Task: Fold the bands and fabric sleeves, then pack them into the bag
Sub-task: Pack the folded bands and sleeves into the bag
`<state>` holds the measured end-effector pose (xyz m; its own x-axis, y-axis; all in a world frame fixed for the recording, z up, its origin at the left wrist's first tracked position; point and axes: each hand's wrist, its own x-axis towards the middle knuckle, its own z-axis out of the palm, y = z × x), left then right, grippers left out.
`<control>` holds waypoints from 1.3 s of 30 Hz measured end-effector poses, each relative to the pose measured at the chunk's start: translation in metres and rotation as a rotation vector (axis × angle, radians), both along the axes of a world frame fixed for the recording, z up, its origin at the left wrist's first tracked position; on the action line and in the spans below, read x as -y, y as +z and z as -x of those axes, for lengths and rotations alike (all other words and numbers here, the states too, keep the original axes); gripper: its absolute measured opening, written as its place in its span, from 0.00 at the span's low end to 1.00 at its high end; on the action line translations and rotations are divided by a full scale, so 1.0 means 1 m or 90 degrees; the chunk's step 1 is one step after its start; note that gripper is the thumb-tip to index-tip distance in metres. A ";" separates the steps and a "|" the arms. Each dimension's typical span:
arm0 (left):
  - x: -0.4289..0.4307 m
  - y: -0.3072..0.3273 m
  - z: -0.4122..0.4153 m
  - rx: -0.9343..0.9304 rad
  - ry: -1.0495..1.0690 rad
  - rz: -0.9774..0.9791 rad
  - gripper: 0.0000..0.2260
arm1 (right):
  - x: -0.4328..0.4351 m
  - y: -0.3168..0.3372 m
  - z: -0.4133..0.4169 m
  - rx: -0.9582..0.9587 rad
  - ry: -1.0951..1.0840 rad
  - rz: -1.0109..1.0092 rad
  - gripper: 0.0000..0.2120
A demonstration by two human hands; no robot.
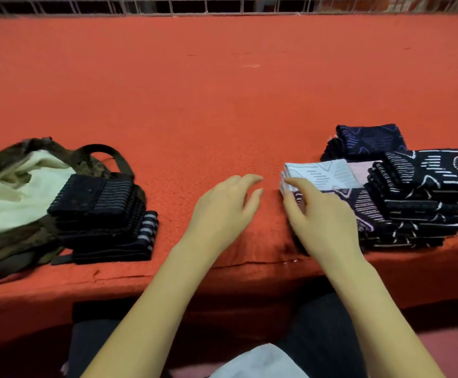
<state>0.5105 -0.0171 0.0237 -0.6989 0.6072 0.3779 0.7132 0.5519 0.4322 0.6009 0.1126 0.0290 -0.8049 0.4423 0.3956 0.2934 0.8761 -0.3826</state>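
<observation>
Red cloth-covered worktop (195, 105) fills most of the view, w/ a wire railing (222, 6) along its far edge.

Bag (18, 192) lies at far left on the worktop: olive-brown outside, cream lining showing, mouth gaping twd the centre, dark strap (105, 151) arching up at its right side.

Band stack (99, 214), dark w/ thin pale stripes, sits just right of the bag, touching it and partly lying on its edge. Not inside the bag.

Sleeve stacks are grouped at right, well apart from the bag:
- tall stack (426, 192), black w/ white line pattern, nearest the right edge
- near stack (323, 175), topped by a white-grey patterned piece, dark pieces below, touching the tall stack
- rear stack (369, 140), navy w/ blue lines, behind the other two

Right hand (320, 216) is at the near stack's left edge, fingers bent against the pile, index tip on the white top piece. Can't tell if it pinches or only touches.

Left hand (222, 205) is btwn band stack and sleeve stacks, fingers relaxed and slightly spread, holding nothing, close to the right hand but not touching it.

Dark trousers (323, 323) and a white cloth (258, 361) show at bottom.

Small pale thread (251, 66) lies mid-worktop, far back.
</observation>
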 end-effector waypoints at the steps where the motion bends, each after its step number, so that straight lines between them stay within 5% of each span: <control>1: 0.014 0.004 0.004 -0.014 0.007 -0.007 0.15 | 0.010 -0.001 0.009 -0.018 0.040 -0.005 0.16; 8: 0.130 0.015 0.026 -0.118 0.102 -0.064 0.13 | 0.108 -0.007 0.074 -0.113 0.400 0.041 0.23; 14: 0.214 -0.002 0.037 -0.109 0.167 -0.047 0.16 | 0.164 -0.021 0.108 -0.007 0.603 -0.015 0.37; 21: 0.244 -0.044 0.042 -0.084 0.111 -0.010 0.27 | 0.169 -0.047 0.119 0.107 0.616 -0.101 0.48; 29: 0.248 -0.065 0.070 -0.096 0.060 0.137 0.47 | 0.170 -0.055 0.135 0.154 0.596 -0.040 0.54; 35: 0.250 -0.056 0.093 -0.080 0.015 0.111 0.37 | 0.168 -0.046 0.149 0.190 0.615 0.063 0.46; 39: 0.246 -0.043 0.110 -0.046 0.001 0.093 0.34 | 0.168 -0.035 0.164 0.219 0.581 0.023 0.47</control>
<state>0.4004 -0.2628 -0.0195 -0.6735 0.6587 0.3353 0.7391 0.6057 0.2947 0.4370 -0.0552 -0.0056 -0.9133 -0.4007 0.0732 -0.3910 0.8119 -0.4336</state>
